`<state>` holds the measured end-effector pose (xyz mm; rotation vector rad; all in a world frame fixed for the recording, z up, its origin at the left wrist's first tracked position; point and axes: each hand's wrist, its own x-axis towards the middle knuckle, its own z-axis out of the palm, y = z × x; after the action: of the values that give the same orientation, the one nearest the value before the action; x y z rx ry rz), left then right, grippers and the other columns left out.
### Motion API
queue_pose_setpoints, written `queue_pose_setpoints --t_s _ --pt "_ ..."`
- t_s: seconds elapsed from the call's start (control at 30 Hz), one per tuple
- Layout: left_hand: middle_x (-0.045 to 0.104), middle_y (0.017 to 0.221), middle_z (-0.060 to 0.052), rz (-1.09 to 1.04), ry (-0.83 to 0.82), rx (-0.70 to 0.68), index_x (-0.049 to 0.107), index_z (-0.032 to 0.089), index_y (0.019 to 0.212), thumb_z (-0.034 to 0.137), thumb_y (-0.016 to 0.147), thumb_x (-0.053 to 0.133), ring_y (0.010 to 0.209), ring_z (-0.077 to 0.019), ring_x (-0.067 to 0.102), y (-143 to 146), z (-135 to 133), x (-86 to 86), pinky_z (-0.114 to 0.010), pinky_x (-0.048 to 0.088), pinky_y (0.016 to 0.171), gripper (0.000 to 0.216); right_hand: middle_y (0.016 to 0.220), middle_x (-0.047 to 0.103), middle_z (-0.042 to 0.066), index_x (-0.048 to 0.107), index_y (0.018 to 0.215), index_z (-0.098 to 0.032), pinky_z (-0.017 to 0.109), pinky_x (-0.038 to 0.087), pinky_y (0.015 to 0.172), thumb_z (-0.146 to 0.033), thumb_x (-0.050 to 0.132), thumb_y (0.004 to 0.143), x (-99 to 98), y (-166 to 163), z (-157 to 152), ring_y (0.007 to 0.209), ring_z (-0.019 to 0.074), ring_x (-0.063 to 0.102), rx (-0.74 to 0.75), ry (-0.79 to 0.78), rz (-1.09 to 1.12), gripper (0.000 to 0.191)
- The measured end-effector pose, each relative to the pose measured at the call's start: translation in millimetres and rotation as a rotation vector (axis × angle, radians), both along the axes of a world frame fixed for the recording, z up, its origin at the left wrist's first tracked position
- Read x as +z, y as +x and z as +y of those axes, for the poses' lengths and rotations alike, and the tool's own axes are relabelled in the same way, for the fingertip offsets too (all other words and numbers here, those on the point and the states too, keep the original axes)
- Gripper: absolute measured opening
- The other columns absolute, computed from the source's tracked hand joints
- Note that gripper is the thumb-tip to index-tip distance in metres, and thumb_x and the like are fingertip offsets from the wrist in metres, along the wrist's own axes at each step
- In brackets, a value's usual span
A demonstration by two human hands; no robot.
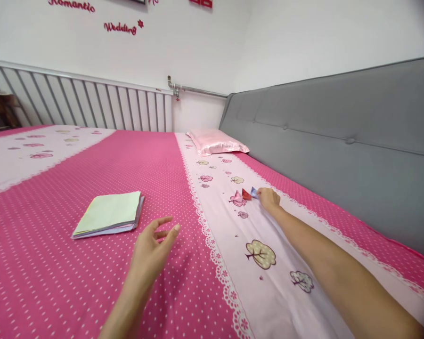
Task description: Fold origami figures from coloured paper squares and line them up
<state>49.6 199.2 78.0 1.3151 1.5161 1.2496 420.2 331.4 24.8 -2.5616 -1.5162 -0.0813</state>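
Three small folded paper pieces were found on the pale band (217,209) of the bed (144,165), nearer the headboard (321,122) edge than the middle: a pink piece (238,196), a red piece (246,194) and a blue piece (254,192), set in a row running towards that edge. Whether neighbours touched or stood just apart could not be told. The right hand (269,199) was at the blue piece, at the headboard end of the row; its fingers were narrow and appeared to pinch that piece by its outer end. The left hand (151,248) hung over the bed short of the band, fingers curved, thumb well apart from them, holding nothing. Near it, untouched, a paper stack (109,211), pale green on top and uneven at its edges, lay towards the bed's middle. A pillow (217,141) lay in the far corner, where the headboard edge met the radiator (134,106) side. The pieces were judged very light, crisp along the folds yet thin and easily crushed, and liable to slide on the cloth if nudged. Hold was judged best taken lightly, thumb and finger on a folded outer edge, clear of the neighbouring piece
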Motion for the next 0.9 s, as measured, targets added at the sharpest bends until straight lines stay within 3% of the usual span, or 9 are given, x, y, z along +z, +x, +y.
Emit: queue_pose_setpoints --t_s 0.33,0.6,0.77,0.9 --pt "0.068 0.078 -0.010 0.014 0.017 -0.038 0.060 0.016 0.103 0.055 0.063 0.062 0.083 -0.0274 0.063 -1.1 0.1 0.1 -0.039 0.045 0.074 0.056 0.112 0.056 0.008 0.053 0.112 -0.016 0.039 0.049 0.079 -0.030 0.051 0.087 -2.4 1.6 1.3 0.094 0.0190 0.058 -0.006 0.032 0.002 0.028" --pt "0.067 0.081 -0.011 0.059 0.016 -0.051 0.059 0.016 0.106 0.053 0.067 0.059 0.081 -0.0267 0.063 -4.3 -1.7 1.5 -0.039 0.046 0.071 0.054 0.107 0.060 0.009 0.053 0.115 -0.019 0.038 0.049 0.077 -0.027 0.048 0.089 5.8 -2.1 -13.2 0.091 0.0194 0.059 -0.086 0.193 -0.007 0.028" --pt "0.066 0.081 -0.010 0.045 0.013 -0.077 0.058 0.014 0.107 0.050 0.068 0.059 0.078 -0.0254 0.062 -5.2 -3.6 -0.1 -0.037 0.046 0.067 0.053 0.096 0.067 0.014 0.058 0.115 -0.023 0.038 0.045 0.070 -0.025 0.045 0.086 21.0 -26.4 -14.6 0.091 0.0281 0.062 -0.072 0.354 0.001 0.032" --pt "0.066 0.087 -0.012 0.057 0.045 -0.104 0.059 0.013 0.104 0.046 0.070 0.060 0.080 -0.0242 0.061 -6.2 -4.7 -2.2 -0.036 0.046 0.069 0.048 0.091 0.069 0.013 0.065 0.104 -0.022 0.038 0.044 0.069 -0.031 0.043 0.084 37.9 -65.9 -8.6 0.089 0.0285 0.062 0.062 0.452 0.030 0.030"
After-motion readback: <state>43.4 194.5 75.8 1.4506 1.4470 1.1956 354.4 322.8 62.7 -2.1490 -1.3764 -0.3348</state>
